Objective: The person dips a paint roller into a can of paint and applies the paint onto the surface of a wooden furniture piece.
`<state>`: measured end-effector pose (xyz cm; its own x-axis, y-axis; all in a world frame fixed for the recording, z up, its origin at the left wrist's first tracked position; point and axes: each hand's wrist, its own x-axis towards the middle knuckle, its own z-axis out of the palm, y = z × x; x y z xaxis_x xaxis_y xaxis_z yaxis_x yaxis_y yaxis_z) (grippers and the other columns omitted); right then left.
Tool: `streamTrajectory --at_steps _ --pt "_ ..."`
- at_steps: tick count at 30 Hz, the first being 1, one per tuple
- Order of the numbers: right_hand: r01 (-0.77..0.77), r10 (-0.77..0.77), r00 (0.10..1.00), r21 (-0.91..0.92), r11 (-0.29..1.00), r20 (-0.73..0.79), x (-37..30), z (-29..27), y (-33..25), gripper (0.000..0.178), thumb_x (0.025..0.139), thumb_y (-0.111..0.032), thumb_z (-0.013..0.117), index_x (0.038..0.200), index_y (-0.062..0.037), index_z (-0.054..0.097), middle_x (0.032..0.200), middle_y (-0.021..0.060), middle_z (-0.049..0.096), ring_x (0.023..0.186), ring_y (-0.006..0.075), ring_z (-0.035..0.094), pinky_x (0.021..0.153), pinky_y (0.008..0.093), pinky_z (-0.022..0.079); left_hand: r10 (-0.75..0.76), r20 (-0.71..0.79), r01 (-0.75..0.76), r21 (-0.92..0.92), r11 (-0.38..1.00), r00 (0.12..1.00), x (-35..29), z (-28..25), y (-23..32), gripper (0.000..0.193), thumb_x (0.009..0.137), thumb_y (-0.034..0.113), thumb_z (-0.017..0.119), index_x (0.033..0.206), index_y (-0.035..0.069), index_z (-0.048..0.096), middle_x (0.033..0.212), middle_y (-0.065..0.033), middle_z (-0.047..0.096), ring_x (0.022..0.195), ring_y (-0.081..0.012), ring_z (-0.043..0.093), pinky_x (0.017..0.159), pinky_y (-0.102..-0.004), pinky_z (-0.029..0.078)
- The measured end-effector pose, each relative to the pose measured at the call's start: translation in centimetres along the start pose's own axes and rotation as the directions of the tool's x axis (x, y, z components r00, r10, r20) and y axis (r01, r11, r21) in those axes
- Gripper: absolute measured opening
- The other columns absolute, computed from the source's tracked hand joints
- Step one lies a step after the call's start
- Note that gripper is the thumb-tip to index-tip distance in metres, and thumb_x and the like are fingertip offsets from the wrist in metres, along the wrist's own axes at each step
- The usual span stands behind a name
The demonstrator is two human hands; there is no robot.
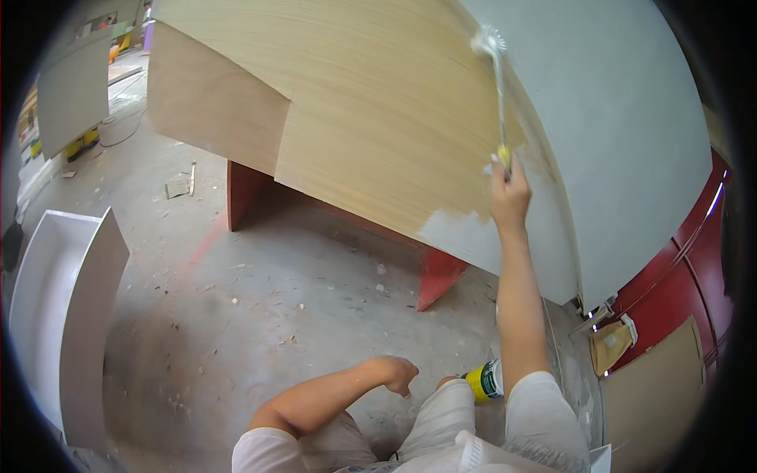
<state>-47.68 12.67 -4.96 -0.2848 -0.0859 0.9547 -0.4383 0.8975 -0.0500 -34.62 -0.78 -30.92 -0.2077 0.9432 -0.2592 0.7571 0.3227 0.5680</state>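
My right hand (511,189), at the end of an outstretched arm, is closed around the yellow grip of a paint roller (500,87). The roller's fluffy white head (489,39) is at the far right part of a large pale wood panel (378,118), near its edge. White paint (457,229) covers the panel's near right corner and part of its right side. My left hand (398,376) hangs in front of my body, its fingers curled in and nothing visible in them. A yellow and dark green paint bucket (483,381) stands on the floor by my leg.
Red supports (441,276) hold up the wood panel. A big pale grey panel (623,142) rises along its right side. At left stands a white open box (59,315). A brown board (654,386) and a yellowish bag (613,344) are at right. Debris dots the concrete floor (236,315).
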Motion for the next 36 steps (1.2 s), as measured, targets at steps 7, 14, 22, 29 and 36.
streamTrajectory --at_steps 7,14,22,29,36 --pt "0.014 -0.015 0.995 0.011 1.000 0.098 9.8 6.7 -9.7 0.031 0.087 -0.028 0.052 0.105 -0.0024 0.055 0.077 0.0208 0.062 0.073 0.0383 0.061 0.063 0.0463 0.047 -0.034 -0.008 0.034 0.050 0.998 0.999 -0.2 -0.3 -0.3 0.067 0.074 0.037 0.068 0.124 0.000 0.045 0.109 -0.0209 0.058 0.104 -0.0357 0.054 0.087 -0.0432 0.043" --pt "0.038 -0.031 0.997 -0.110 0.993 0.070 9.4 7.5 -9.2 0.036 0.087 -0.030 0.053 0.112 -0.0045 0.053 0.077 0.0231 0.062 0.076 0.0400 0.061 0.063 0.0466 0.048 -0.053 -0.003 0.053 0.031 0.998 0.999 -0.1 -0.7 -0.2 0.063 0.074 0.038 0.068 0.119 -0.002 0.048 0.107 -0.0203 0.059 0.104 -0.0351 0.055 0.086 -0.0427 0.044" --pt "0.214 -0.210 0.977 -0.120 0.969 0.045 13.1 7.8 -10.2 0.045 0.086 -0.037 0.050 0.119 -0.0063 0.050 0.077 0.0230 0.062 0.076 0.0409 0.061 0.064 0.0488 0.047 -0.035 0.008 0.034 0.063 0.997 0.999 -0.5 -1.0 2.3 0.062 0.073 0.038 0.068 0.116 -0.003 0.050 0.106 -0.0201 0.059 0.102 -0.0351 0.055 0.086 -0.0429 0.044" --pt "0.072 -0.071 0.994 -0.015 0.997 0.085 13.4 5.6 -15.5 0.046 0.086 -0.037 0.053 0.119 -0.0046 0.053 0.074 0.0156 0.063 0.074 0.0341 0.061 0.066 0.0418 0.047 -0.094 0.035 0.093 0.028 0.995 0.995 -1.7 0.0 1.6 0.067 0.073 0.038 0.068 0.122 -0.001 0.046 0.108 -0.0209 0.059 0.105 -0.0354 0.054 0.088 -0.0428 0.043" --pt "0.063 -0.051 0.988 -0.076 0.995 0.144 10.7 2.5 -11.8 0.046 0.086 -0.036 0.055 0.121 -0.0068 0.053 0.067 0.0127 0.062 0.065 0.0285 0.061 0.062 0.0379 0.047 -0.112 0.061 0.110 0.030 0.993 0.992 -1.2 -0.1 1.6 0.072 0.074 0.039 0.067 0.128 0.000 0.040 0.115 -0.0212 0.055 0.109 -0.0349 0.051 0.091 -0.0419 0.041"
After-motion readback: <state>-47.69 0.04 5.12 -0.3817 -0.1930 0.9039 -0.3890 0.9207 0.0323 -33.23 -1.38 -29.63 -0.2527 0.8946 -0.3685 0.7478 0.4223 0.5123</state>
